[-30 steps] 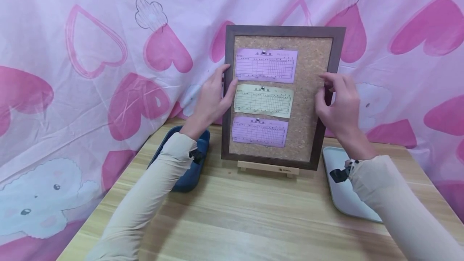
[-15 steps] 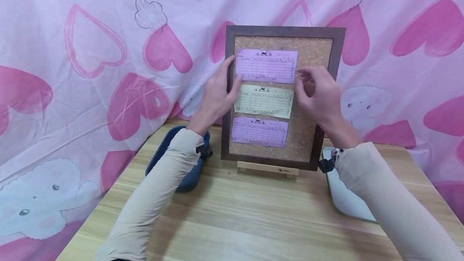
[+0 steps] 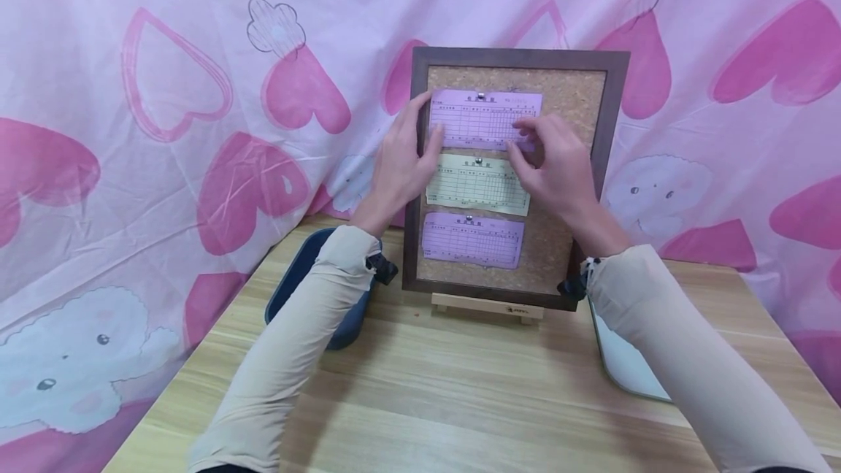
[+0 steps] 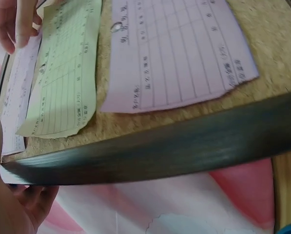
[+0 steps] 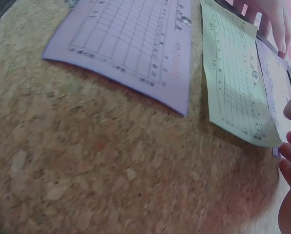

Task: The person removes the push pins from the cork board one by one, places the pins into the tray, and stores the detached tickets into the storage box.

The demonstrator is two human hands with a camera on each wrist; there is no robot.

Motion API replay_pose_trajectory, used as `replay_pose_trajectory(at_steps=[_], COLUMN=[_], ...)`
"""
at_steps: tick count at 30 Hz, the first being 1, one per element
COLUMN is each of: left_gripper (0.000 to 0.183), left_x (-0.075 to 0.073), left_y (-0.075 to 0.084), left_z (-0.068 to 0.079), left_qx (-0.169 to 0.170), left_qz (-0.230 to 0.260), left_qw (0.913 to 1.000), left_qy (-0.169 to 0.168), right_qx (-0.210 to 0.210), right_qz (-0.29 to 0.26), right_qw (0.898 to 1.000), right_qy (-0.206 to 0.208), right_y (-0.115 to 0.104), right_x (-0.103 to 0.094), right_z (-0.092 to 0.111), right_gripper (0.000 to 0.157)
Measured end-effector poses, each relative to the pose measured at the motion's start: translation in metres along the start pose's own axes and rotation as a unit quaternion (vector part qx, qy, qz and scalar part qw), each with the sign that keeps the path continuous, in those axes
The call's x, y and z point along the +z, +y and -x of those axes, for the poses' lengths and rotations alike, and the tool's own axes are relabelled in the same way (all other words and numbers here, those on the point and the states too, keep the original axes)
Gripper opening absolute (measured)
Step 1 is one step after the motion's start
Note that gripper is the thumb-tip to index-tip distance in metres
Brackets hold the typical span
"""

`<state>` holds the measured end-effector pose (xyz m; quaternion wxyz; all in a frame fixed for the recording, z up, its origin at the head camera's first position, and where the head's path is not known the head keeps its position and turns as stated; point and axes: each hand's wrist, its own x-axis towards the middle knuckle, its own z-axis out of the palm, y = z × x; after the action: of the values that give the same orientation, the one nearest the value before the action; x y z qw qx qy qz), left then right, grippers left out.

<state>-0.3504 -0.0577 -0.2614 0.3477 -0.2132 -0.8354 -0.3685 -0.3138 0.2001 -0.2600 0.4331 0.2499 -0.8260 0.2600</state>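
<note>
A dark-framed corkboard stands upright, bearing a purple receipt slip on top, a green slip in the middle and another purple slip at the bottom. A small pin head shows at the top of each. My left hand grips the frame's left side; its thumb lies in front by the top slip's left edge, and several fingers pass behind the frame in the left wrist view. Over the top slip's lower right corner, my right hand has thumb and index fingertips apart, overlapping the paper.
A small wooden easel supports the board on the wood-grain table. To the left sits a dark blue tray, partly under my left sleeve. A pale tray lies to the right. A heart-patterned curtain hangs behind.
My right hand has moved left from the frame's right edge across the cork to the top purple slip. My left hand has shifted slightly right and up along the frame. The slips stay put.
</note>
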Motion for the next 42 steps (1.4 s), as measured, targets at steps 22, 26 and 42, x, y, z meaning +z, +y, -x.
replay_pose_trajectory(at_steps=[22,26,42], left_gripper=[0.024,0.023,0.022], left_x=[0.002,0.003,0.004], left_y=[0.002,0.0,-0.004], left_z=[-0.008,-0.005,-0.004], left_qx=[-0.026,-0.026,-0.03], left_qz=[0.058,0.065,0.068], left_qw=[0.9969,0.9961,0.9949], left_qy=[0.046,0.054,0.068], right_qx=[0.058,0.07,0.087], right_qz=[0.054,0.057,0.045], right_qw=[0.995,0.994,0.994], right_qy=[-0.058,-0.062,-0.047], right_y=[-0.019,-0.024,-0.032], right_x=[0.009,0.013,0.021], right_z=[-0.041,-0.049,-0.068], right_gripper=[0.028,0.028,0.025])
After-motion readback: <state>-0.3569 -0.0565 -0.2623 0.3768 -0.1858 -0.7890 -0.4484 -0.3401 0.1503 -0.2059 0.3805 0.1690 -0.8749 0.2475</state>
